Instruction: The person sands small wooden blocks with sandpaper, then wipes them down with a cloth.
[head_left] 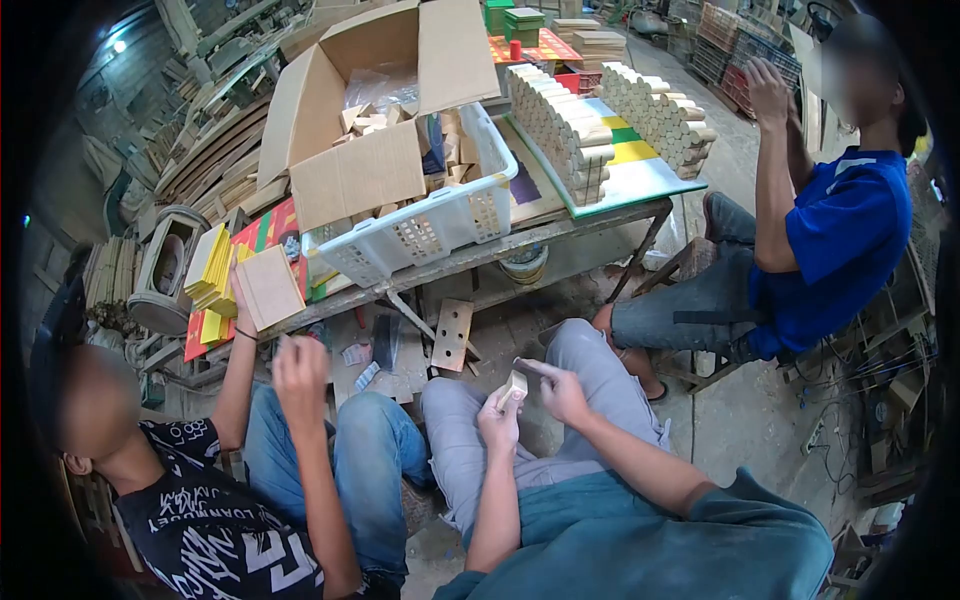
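Observation:
My left hand (499,422) is closed around a small pale wooden block (514,386), held up above my lap. Close to the block's upper end, my right hand (563,393) grips a dark, flat, narrow tool (533,367); its exact kind is too small to make out. Both hands are between my knees, over grey trousers (465,425). On the floor just beyond them rests a wooden board with holes (453,335).
A workbench (440,256) stands ahead, bearing a white plastic crate (430,236) of wooden blocks, a cardboard box (360,175) and stacked wooden rods (560,135). One co-worker (200,500) sits at left, touching a wooden panel (269,287); another (840,220) sits at right.

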